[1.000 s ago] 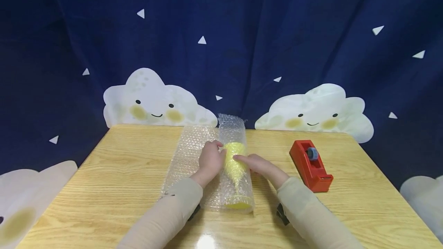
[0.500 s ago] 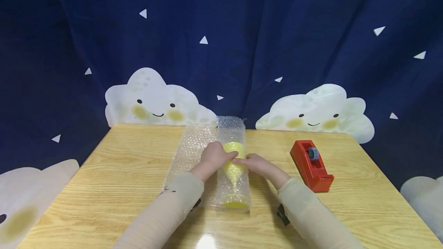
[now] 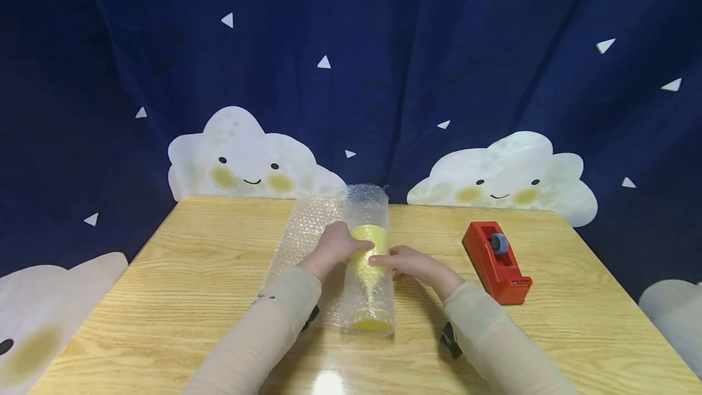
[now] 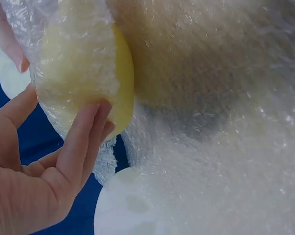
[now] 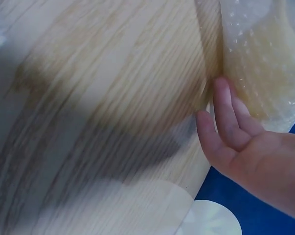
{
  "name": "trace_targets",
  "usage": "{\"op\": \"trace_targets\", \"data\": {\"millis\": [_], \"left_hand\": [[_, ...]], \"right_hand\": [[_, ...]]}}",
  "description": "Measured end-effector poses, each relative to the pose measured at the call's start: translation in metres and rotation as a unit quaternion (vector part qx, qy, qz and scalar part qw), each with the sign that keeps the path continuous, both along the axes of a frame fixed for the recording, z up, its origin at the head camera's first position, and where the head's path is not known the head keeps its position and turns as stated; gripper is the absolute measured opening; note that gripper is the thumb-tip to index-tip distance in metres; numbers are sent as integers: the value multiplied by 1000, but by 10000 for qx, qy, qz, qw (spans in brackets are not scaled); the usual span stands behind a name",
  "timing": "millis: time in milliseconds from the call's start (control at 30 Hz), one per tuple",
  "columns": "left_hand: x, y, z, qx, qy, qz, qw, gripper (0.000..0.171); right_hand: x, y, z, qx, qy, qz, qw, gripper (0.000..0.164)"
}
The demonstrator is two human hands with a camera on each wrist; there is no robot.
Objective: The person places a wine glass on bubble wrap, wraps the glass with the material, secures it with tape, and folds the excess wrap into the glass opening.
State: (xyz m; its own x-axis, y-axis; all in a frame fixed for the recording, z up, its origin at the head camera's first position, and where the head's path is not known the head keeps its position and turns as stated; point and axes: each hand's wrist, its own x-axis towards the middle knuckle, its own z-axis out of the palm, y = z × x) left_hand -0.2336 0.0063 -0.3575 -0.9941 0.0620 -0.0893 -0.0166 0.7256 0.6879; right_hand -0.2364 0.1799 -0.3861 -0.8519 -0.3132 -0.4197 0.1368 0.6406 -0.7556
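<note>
A yellow goblet point(image 3: 368, 273) lies on its side, rolled in clear bubble wrap point(image 3: 366, 203), its bowl away from me and its foot toward me. My left hand point(image 3: 336, 244) holds the bowl from the left, thumb across the top. In the left wrist view, the fingers of my left hand point(image 4: 44, 181) bend against the wrapped bowl by its yellow rim. From the other side my right hand point(image 3: 410, 262) grips the roll, thumb on top and fingers low along its side. The right wrist view has my right hand point(image 5: 255, 147) touching the wrap near the tabletop.
Flat bubble wrap point(image 3: 307, 224) extends left from the roll over the wooden table point(image 3: 219, 249). A red tape dispenser point(image 3: 496, 264) with a blue roll stands to the right. Behind the table hangs a dark blue curtain point(image 3: 373, 66) with clouds.
The wrapped goblet has rolled slightly left over the flat wrap. My left thumb has come across onto the top of the bowl; my right hand stays at the right side.
</note>
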Motion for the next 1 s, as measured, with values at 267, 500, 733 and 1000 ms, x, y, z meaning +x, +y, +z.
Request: {"op": "trace_targets", "data": {"millis": [267,500,733,1000], "left_hand": [[-1,-9,-1,565,-516,179,9969,51],[-4,-18,-9,1000,-800,272,9914,51],[-6,-24,-15,2145,-1260,195,9684,39],[-13,-34,-24,3102,-1855,-118,9323,35]], "right_hand": [[0,2,0,-553,-285,246,9978,73],[-2,3,-5,-765,-325,337,9960,59],[-5,3,-10,-716,-467,292,9959,57],[-6,0,-12,-820,-464,198,9954,58]]}}
